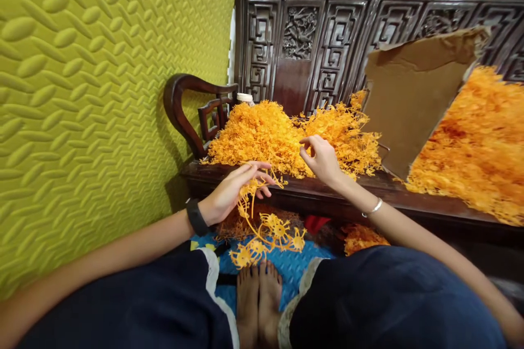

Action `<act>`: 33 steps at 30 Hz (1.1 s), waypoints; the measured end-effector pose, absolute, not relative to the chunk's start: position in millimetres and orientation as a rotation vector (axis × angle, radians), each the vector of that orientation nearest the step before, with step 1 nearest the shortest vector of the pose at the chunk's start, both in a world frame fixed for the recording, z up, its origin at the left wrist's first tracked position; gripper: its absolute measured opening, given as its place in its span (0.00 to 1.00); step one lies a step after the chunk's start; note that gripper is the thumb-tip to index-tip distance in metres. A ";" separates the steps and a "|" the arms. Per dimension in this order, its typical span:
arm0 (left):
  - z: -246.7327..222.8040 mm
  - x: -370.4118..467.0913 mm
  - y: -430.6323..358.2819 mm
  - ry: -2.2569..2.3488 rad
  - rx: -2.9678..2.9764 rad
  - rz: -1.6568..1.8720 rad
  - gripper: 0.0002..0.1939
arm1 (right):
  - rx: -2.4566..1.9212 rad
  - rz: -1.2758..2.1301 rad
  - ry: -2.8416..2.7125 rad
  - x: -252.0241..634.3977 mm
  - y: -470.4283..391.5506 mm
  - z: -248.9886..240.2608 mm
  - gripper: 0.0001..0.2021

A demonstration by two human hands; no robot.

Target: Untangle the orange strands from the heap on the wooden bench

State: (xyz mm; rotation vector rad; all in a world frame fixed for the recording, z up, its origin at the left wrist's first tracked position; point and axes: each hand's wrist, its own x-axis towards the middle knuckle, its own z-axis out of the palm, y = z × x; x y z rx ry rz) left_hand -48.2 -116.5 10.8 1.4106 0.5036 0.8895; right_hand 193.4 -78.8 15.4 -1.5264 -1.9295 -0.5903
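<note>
My left hand (239,188) holds a thin orange plastic flower strand (262,232), which hangs from the fingers in loops over the floor between my knees. Small open blossoms show at its lower end. My right hand (321,159) is raised at the front edge of a large orange flower pile (262,133), its thumb and index finger curled toward each other. Whether a small piece sits between those fingertips cannot be made out. A second orange heap (347,139) adjoins the pile, just behind my right hand.
The piles lie on a dark carved wooden bench (298,188) with a curved armrest (180,103). A cardboard sheet (409,92) stands before more orange flowers (478,142) at right. A white-lidded container (244,98) is behind. A yellow textured wall (102,92) borders the left.
</note>
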 end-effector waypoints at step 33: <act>5.4 -47.5 -118.4 0.507 1.392 0.850 0.17 | -0.733 0.236 -2.201 128.3 -139.2 40.0 0.03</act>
